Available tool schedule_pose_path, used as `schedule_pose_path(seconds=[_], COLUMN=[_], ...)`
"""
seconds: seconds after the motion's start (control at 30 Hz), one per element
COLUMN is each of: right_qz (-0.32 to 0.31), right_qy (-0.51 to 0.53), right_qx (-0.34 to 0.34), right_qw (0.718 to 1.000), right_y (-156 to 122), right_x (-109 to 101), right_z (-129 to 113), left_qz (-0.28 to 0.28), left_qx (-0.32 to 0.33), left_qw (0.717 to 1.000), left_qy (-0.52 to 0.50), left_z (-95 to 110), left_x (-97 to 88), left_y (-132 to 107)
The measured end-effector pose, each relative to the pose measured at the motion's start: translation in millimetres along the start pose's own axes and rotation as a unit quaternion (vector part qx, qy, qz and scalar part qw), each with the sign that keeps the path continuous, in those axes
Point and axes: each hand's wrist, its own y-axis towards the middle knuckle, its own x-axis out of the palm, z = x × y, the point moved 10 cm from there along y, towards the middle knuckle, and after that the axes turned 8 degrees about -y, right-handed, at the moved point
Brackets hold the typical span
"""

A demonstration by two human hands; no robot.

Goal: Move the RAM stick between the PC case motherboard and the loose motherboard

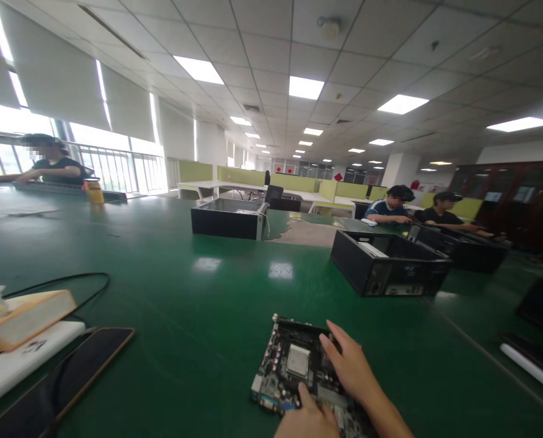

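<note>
A motherboard lies flat on the green tabletop, close in front of me. The square metal-topped processor sits in its socket, and blue and white ports line the near left edge. My left hand is over the near edge, its index finger stretched toward the board just below the processor; its other fingers are partly cut off by the frame. Along the board's right side rests my right hand, fingers extended and apart, covering part of that edge. Neither hand visibly grasps anything.
Open computer cases stand at the right and a further one at the back centre. On the left lie a dark phone-like slab, a white strip, a tissue box and a cable. Several people work at the table's far sides.
</note>
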Motion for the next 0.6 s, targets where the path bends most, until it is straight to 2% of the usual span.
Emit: schedule_pose_path(seconds=[0.07,0.1,0.13,0.2,0.27,0.33,0.4,0.6], right_qz=[0.017,0.030,0.045,0.070,0.076,0.068,0.055,0.010], right_qy=[-0.023,-0.038,-0.056,-0.094,-0.123,-0.147,-0.174,-0.207], right_qx=[-0.013,-0.016,-0.013,-0.004,-0.004,-0.011,-0.013,-0.022], right_qw=[1.000,0.999,0.997,0.993,0.989,0.987,0.983,0.978], right_y=[-4,-4,-3,-3,-4,-6,-9,-13], right_x=[-4,-9,-16,-28,-34,-33,-28,-8], right_z=[-1,0,2,8,11,11,8,1], left_qz=[0.025,0.048,0.098,0.178,0.216,0.216,0.202,0.220], left_qx=[0.062,0.085,0.097,0.079,0.074,0.077,0.081,0.056], left_qw=[0.997,0.994,0.989,0.979,0.973,0.973,0.976,0.974], left_qy=[0.036,0.052,0.056,0.052,0.035,0.021,0.013,-0.006], left_z=[12,14,11,-10,-33,-51,-60,-61], left_x=[-33.9,-56.4,-84.5,-130.7,-154.5,-157.9,-151.4,-143.6], left_y=[-8,-11,-13,-12,-6,2,8,8])
